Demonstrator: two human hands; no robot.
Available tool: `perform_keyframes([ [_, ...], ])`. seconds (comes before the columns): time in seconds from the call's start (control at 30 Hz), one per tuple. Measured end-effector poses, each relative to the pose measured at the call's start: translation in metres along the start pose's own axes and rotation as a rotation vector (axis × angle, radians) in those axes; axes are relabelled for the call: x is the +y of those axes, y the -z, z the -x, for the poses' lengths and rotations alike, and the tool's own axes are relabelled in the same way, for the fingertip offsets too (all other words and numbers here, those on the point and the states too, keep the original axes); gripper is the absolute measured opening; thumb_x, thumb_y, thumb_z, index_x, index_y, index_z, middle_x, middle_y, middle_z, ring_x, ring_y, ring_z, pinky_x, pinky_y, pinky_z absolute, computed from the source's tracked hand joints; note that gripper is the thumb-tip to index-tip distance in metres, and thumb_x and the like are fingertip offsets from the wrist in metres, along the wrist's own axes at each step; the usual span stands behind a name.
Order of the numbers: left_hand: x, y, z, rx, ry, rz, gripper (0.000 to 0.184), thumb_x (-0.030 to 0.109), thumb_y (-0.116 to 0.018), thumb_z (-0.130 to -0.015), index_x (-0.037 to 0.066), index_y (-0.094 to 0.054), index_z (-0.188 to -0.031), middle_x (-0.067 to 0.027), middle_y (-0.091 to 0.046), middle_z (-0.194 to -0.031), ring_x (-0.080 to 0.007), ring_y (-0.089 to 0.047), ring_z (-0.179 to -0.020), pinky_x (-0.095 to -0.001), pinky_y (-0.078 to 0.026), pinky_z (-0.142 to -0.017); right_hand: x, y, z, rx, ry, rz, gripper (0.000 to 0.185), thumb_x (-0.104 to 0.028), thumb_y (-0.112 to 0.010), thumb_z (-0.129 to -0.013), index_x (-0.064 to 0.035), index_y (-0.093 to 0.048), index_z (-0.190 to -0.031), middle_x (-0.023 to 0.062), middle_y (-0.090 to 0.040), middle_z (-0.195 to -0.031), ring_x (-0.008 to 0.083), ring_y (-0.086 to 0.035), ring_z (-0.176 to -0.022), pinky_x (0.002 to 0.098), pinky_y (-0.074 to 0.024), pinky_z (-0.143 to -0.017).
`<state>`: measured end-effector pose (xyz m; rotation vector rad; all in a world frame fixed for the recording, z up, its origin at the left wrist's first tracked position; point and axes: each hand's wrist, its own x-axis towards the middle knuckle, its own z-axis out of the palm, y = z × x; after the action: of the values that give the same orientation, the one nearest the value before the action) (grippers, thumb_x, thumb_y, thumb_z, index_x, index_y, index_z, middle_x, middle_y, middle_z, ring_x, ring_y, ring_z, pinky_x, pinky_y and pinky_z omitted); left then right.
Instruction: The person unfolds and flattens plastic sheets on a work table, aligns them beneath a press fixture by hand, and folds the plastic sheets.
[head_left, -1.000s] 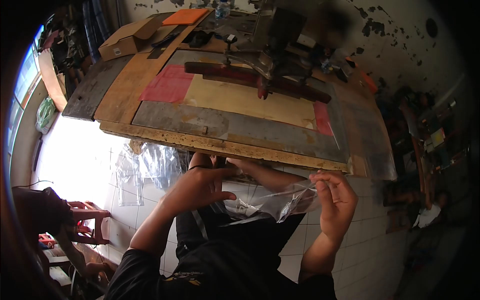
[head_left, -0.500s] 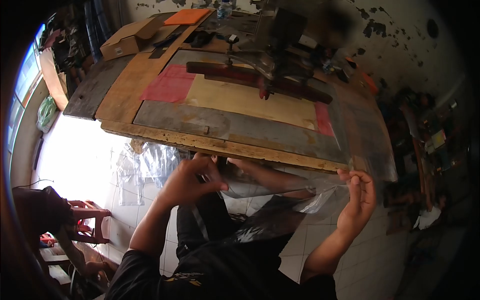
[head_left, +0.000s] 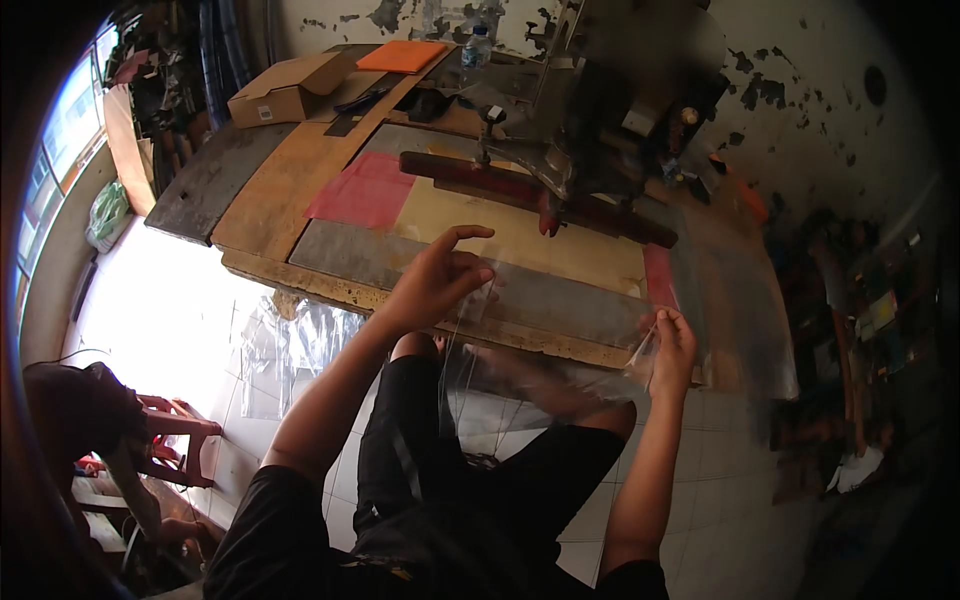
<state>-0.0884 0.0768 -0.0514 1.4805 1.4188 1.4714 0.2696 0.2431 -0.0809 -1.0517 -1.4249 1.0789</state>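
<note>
Left hand: curled, index finger outstretched, thumb by the plastic; I cannot tell whether it grips
Right hand: I pinch the plastic, fingertips closed
Plastic: between my hands, over the legs, near the bench
Bench: bears a box

Cardboard box on the far left of my counter, flat orange item beside it, labelled bottle farther right, tied green bag and red stool to my left, flaking wall beyond.
</note>
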Motion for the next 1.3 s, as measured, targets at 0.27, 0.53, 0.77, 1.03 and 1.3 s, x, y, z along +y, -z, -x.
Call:
perform_keyframes([
  [0.27, -0.024, 0.002, -0.002, -0.002, 0.063, 0.201, 0.05, 0.005, -0.074, -0.098, 0.001, -0.057, -0.145, -0.0089, -0.079, -0.101, -0.0151, -0.075, -0.106, -0.0286, -0.057, -0.094, 0.009, -0.005, 0.0, -0.092, -0.075, -0.095, 0.028, -0.028, -0.065, -0.105, -0.0014, -0.069, -0.113, 0.0071, -0.073, -0.094, 0.016, -0.068, -0.085, 0.0322, -0.0525, -0.079],
  [0.53, -0.019, 0.0, 0.0, -0.014, 0.148, 0.252, 0.051, 0.003, -0.079, -0.095, 0.0, -0.059, -0.142, -0.007, -0.077, -0.098, -0.0145, -0.075, -0.103, -0.0278, -0.058, -0.092, 0.017, 0.003, 0.002, -0.082, -0.07, -0.163, 0.028, -0.027, -0.066, -0.106, -0.0031, -0.067, -0.12, 0.0073, -0.074, -0.095, 0.0162, -0.069, -0.082, 0.0307, -0.0531, -0.074],
  [0.77, -0.018, 0.0, 0.0, -0.02, 0.134, 0.247, 0.043, 0.004, -0.075, -0.098, 0.0, -0.061, -0.138, -0.0106, -0.079, -0.104, -0.015, -0.075, -0.105, -0.0292, -0.057, -0.093, 0.015, 0.002, 0.002, -0.082, -0.04, -0.199, 0.025, -0.024, -0.065, -0.106, -0.0029, -0.067, -0.12, 0.0064, -0.072, -0.095, 0.0155, -0.068, -0.083, 0.0307, -0.0523, -0.073],
  [1.03, -0.021, -0.002, 0.004, 0.015, 0.086, 0.158, 0.038, 0.009, -0.072, -0.102, 0.003, -0.062, -0.138, -0.0109, -0.08, -0.106, -0.0103, -0.072, -0.101, -0.0268, -0.056, -0.089, 0.012, 0.002, 0.005, -0.066, -0.054, -0.221, 0.024, -0.022, -0.066, -0.105, -0.0032, -0.066, -0.12, 0.0055, -0.071, -0.094, 0.015, -0.067, -0.084, 0.0304, -0.0523, -0.072],
  [1.3, -0.015, -0.002, 0.005, 0.024, 0.164, 0.131, 0.039, 0.013, -0.075, -0.1, 0.004, -0.064, -0.137, -0.0081, -0.081, -0.098, -0.0058, -0.07, -0.093, -0.0237, -0.055, -0.083, 0.014, 0.002, 0.005, -0.079, -0.044, -0.246, 0.025, -0.023, -0.067, -0.105, -0.0031, -0.066, -0.121, 0.0051, -0.071, -0.094, 0.015, -0.068, -0.084, 0.0302, -0.0534, -0.072],
])
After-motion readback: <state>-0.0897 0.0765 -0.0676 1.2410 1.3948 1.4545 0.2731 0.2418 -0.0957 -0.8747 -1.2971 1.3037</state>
